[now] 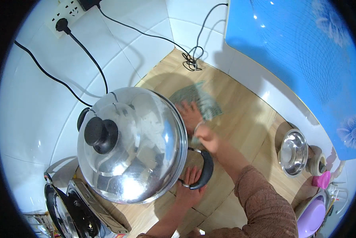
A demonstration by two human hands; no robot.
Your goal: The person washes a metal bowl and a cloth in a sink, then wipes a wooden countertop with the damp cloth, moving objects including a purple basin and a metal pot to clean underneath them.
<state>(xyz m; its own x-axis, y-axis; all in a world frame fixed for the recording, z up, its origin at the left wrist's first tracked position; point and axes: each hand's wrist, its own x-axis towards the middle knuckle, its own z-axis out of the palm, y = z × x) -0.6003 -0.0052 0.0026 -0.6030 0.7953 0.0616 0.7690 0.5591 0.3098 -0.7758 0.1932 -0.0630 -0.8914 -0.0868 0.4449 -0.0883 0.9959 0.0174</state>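
Note:
A large steel pot with a shiny domed lid (142,131) and black knobs fills the left centre. My left hand (193,181) is at its near black side handle (207,171), fingers showing through the handle loop; whether they grip it cannot be told. Beyond the pot's right side, my right hand (191,114), blurred, holds a grey-green cloth (212,105) flat on the wood-patterned countertop (243,119), fingers spread over it. The pot partly hides the cloth and this hand's edge.
Black cords (193,61) lie coiled in the corner, below a wall socket (66,15). A steel bowl (293,153), a pink cup (321,179) and a purple basin (311,218) stand at right. A stove (97,205) with a black pan (54,208) is at lower left.

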